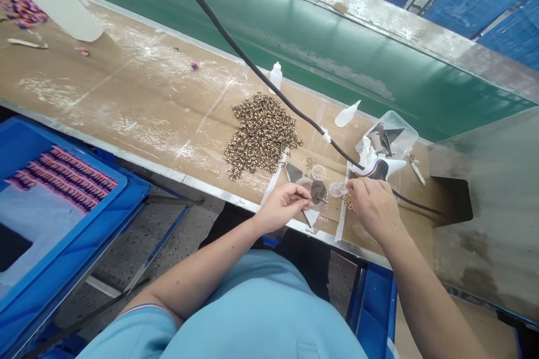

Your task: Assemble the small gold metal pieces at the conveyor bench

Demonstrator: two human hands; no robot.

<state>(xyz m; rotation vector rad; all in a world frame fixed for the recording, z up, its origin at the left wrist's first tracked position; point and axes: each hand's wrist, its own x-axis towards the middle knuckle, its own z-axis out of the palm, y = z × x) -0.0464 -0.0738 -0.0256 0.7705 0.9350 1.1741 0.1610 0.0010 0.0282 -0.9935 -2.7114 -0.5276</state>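
The right hand (374,208) seems to pinch a clear round disc (337,189) in its grip near the front edge of the tabletop (126,123), the disc jutting leftward toward the left hand (281,207), whose own grip cannot be told.

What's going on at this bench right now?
A person is working with bare hands at a long cardboard-topped bench. The left hand is beside a dark flat scrap, and the right hand's fingers are close to a small clear dish. What the hands hold, if anything, is too small to tell. A heap of small patterned brown pieces lies to the left, and a clear plastic tub sits beyond the right hand.
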